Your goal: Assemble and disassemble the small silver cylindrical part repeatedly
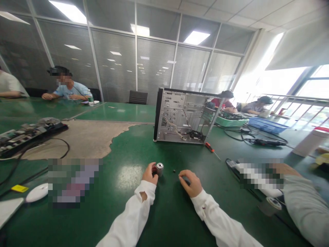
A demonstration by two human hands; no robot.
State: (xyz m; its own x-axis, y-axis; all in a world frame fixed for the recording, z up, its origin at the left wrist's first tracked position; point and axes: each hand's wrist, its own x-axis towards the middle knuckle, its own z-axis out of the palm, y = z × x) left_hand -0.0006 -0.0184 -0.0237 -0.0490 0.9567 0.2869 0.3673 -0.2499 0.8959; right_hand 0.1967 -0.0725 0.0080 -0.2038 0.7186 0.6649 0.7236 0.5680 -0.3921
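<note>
My left hand point(150, 174) is closed around the side of a small silver metal cylinder point(159, 168) that looks like a small motor, with dark holes in its top face. It stands upright at the green table top. A tiny dark piece point(174, 171) lies on the table between my hands. Just to the right of it is my right hand point(190, 182), thumb and forefinger pinched together. Whatever may be between those fingertips is too small to make out.
Ahead stands an open computer case point(180, 116), with an orange-handled screwdriver point(209, 147) by its corner. Another person's sleeved arm point(303, 199) reaches in at right. Green basket point(231, 120) and blue basket point(268, 124) sit beyond. Circuit boards point(28, 135) and a white mouse point(38, 192) are at left.
</note>
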